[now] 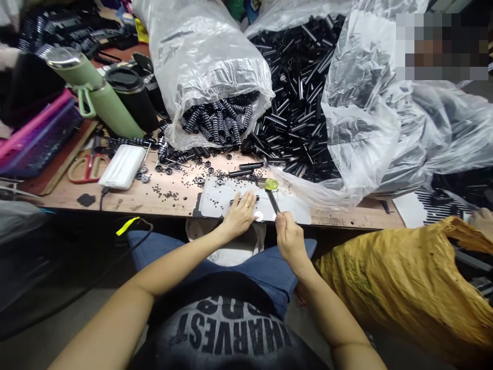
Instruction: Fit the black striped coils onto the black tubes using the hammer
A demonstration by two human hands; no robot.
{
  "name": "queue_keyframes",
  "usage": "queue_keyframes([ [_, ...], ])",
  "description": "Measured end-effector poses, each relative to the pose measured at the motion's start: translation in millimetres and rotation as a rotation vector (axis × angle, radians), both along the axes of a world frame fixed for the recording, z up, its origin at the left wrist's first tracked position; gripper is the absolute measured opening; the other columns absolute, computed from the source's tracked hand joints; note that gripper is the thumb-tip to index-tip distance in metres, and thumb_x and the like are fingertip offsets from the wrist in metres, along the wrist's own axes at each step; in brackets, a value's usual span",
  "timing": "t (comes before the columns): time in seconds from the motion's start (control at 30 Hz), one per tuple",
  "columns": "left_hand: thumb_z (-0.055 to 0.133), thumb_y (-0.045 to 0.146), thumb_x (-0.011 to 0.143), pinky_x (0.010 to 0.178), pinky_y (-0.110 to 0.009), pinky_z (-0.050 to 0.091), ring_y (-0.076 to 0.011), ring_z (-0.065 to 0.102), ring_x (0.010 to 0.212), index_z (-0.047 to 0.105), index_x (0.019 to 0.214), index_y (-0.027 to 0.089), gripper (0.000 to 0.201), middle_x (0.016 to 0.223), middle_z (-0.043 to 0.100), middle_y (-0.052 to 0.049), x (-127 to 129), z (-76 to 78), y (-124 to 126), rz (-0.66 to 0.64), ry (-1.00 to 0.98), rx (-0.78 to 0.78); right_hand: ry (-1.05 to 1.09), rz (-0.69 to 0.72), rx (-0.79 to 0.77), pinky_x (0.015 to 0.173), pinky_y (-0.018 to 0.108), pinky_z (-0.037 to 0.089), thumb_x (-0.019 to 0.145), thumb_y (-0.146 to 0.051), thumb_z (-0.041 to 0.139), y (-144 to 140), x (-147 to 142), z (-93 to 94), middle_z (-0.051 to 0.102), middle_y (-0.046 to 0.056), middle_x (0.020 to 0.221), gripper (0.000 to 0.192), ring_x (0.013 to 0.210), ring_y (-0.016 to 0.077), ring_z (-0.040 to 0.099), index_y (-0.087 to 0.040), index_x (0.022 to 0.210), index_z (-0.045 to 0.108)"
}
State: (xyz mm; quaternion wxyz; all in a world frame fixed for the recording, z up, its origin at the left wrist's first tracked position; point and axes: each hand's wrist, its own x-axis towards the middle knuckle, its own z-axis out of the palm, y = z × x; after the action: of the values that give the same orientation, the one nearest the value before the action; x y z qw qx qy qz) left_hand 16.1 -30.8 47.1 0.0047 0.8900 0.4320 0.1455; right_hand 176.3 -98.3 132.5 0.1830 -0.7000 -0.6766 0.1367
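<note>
The left hand (239, 215) covered most of a small black tube (254, 198) on the white sheet (215, 203), so I couldn't tell how it was gripped, and the right hand (289, 240) hid the bottom of the tool handle (272, 200) in its fist. A neighbour's hand (482, 221) was cut off at the right edge, and a pixelated block (442, 46) blanked out the upper right. The tiny dark bits (165, 193) scattered on the table (154, 203) were too small to make out.
</note>
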Motion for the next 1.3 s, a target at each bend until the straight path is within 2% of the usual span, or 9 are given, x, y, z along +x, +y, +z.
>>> queue_keyframes([
  [0.23,0.034,0.02,0.092,0.113,-0.044,0.026,-0.0297,0.032,0.138,0.035,0.139,-0.003,0.053,0.146,0.037,-0.025,11,-10.8,8,-0.009,-0.017,-0.038,-0.205,0.221,-0.243,0.054,0.023,0.03,0.101,-0.039,0.028,6,-37,-10.9,0.066,0.005,0.072,0.036,0.058,0.0162,0.06,-0.019,0.091,0.055],
  [0.4,0.037,0.009,0.09,0.087,-0.039,0.048,-0.0263,0.058,0.106,0.055,0.121,0.006,0.036,0.108,0.064,-0.019,6,19.0,10,0.073,-0.061,-0.189,-0.15,0.086,-0.125,0.055,0.024,0.028,0.102,-0.039,0.022,19,-17,-8.0,0.063,0.003,0.069,0.039,0.06,0.0168,0.059,-0.02,0.092,0.054],
  [0.53,0.044,0.014,0.09,0.072,-0.035,0.049,-0.0243,0.058,0.084,0.064,0.101,0.013,0.023,0.085,0.063,-0.012,-3,40.4,4,0.006,-0.091,-0.228,-0.301,-0.085,-0.107,0.055,0.026,0.024,0.101,-0.042,0.028,36,24,-14.1,0.061,0.003,0.069,0.037,0.056,0.0157,0.053,-0.018,0.091,0.056],
  [0.77,0.042,0.0,0.08,0.084,-0.046,0.042,-0.032,0.055,0.101,0.069,0.086,0.007,0.029,0.093,0.065,-0.022,-18,35.0,106,0.257,-0.176,-0.186,-0.404,-0.138,0.029,0.072,0.033,0.04,0.097,-0.04,0.038,58,68,-50.1,0.064,0.014,0.093,0.034,0.088,0.0254,0.057,-0.014,0.093,0.06],
  [0.9,0.055,0.021,0.081,0.071,-0.035,0.045,-0.0236,0.059,0.075,0.071,0.07,0.011,0.021,0.07,0.066,-0.01,-23,32.1,110,0.314,-0.63,-0.507,-0.087,0.031,0.235,0.092,0.041,0.042,0.091,-0.051,0.048,71,51,-42.6,0.061,0.014,0.111,0.043,0.108,0.0272,0.054,-0.016,0.113,0.055],
  [1.0,0.065,0.038,0.074,0.058,-0.026,0.041,-0.0146,0.053,0.057,0.072,0.072,0.012,0.027,0.06,0.063,-0.003,-20,35.5,79,0.261,-1.041,-0.878,-0.004,0.216,0.286,0.106,0.048,0.034,0.073,-0.061,0.066,86,24,-25.6,0.043,0.019,0.139,0.085,0.131,0.0318,0.038,-0.014,0.137,0.036],
  [1.1,0.069,0.041,0.07,0.057,-0.025,0.04,-0.0125,0.051,0.056,0.07,0.067,0.012,0.029,0.058,0.061,-0.002,-15,41.0,53,0.192,-1.155,-1.0,-0.01,0.362,0.206,0.111,0.051,0.027,0.064,-0.056,0.075,101,2,-12.5,0.03,0.019,0.148,0.108,0.138,0.0342,0.028,-0.015,0.147,0.019],
  [1.2,0.064,0.043,0.075,0.065,-0.028,0.045,-0.0171,0.058,0.068,0.072,0.078,0.013,0.031,0.073,0.067,-0.006,-14,44.6,53,0.154,-1.046,-0.916,0.015,0.392,0.14,0.11,0.052,0.028,0.063,-0.049,0.076,106,-6,-12.2,0.036,0.018,0.145,0.108,0.136,0.0342,0.032,-0.017,0.148,0.017],
  [1.3,0.054,0.043,0.085,0.082,-0.036,0.047,-0.0233,0.06,0.092,0.063,0.116,0.013,0.044,0.107,0.065,-0.013,-24,47.3,97,0.326,-0.888,-0.598,0.061,0.377,0.077,0.111,0.052,0.028,0.062,-0.05,0.077,96,-5,-22.8,0.035,0.019,0.145,0.11,0.136,0.0341,0.032,-0.015,0.147,0.018],
])
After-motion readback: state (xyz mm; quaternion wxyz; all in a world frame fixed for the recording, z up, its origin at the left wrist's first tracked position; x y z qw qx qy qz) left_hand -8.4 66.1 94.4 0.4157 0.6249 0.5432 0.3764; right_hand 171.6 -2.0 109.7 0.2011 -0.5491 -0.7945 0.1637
